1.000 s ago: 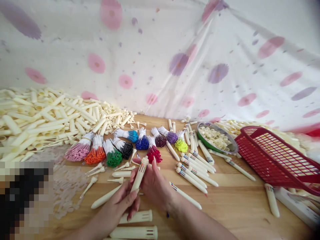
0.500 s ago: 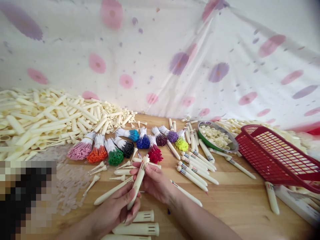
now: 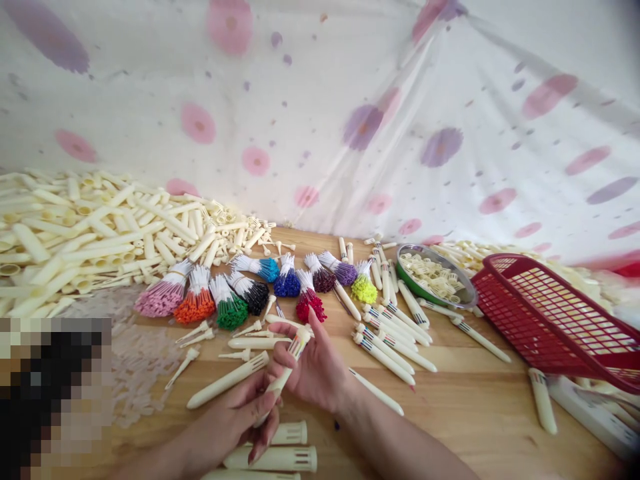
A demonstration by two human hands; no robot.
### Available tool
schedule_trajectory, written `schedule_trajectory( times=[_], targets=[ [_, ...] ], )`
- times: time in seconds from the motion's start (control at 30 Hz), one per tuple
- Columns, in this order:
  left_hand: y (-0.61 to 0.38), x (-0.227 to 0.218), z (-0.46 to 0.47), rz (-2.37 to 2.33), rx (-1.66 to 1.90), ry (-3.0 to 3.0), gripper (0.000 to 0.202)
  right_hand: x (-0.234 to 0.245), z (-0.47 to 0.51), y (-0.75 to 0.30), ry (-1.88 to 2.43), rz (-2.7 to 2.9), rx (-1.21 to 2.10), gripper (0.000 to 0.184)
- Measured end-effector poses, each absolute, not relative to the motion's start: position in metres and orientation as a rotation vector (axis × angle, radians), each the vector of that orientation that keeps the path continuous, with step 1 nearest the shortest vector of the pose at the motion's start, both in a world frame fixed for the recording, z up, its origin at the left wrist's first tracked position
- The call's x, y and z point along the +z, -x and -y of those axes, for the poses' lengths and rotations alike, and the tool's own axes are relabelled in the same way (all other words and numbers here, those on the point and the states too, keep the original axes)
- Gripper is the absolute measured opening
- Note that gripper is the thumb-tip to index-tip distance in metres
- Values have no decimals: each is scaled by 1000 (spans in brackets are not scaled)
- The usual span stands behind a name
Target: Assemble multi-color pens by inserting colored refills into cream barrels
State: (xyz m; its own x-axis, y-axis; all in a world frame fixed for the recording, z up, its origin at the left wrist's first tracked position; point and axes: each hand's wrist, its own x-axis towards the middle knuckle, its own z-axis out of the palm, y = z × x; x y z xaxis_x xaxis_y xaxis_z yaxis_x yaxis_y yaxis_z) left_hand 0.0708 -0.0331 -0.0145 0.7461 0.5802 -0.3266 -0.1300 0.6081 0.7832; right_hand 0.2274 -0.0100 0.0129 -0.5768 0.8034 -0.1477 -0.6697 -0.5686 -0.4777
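Observation:
My left hand (image 3: 245, 413) and my right hand (image 3: 313, 367) both grip one cream multi-colour pen (image 3: 287, 363) low in the middle of the view. The left fingers pinch its lower barrel. The right fingers close round its upper end, where coloured sliders show. Just beyond the hands lie bundles of coloured refills (image 3: 230, 303), from pink and orange through green, black, blue, red and purple to yellow. Finished pens (image 3: 385, 340) lie in a row to the right of my right hand.
A large heap of cream pen barrels (image 3: 85, 233) fills the left. A green bowl (image 3: 407, 280) of small cream rings and a red mesh basket (image 3: 550, 313) stand at the right. Loose barrels (image 3: 273, 459) lie near the wooden table's front edge. A flowered sheet hangs behind.
The pen has tilted further to the right in my hands, and my right fingers have shifted along its upper end. Both hands stay in about the same place.

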Motion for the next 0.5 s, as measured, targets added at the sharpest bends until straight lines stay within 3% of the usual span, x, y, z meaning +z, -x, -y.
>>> schedule_trajectory(
  times=[0.13, 0.37, 0.5],
  targets=[
    [-72, -13, 34, -608, 421, -851, 41, 15, 13, -225, 440, 442, 2130, 31],
    [-73, -20, 36, -562, 494, -659, 38, 12, 13, -222, 428, 457, 2099, 54],
    [-71, -12, 35, -511, 515, -512, 34, 7, 15, -218, 452, 465, 1995, 51]
  ],
)
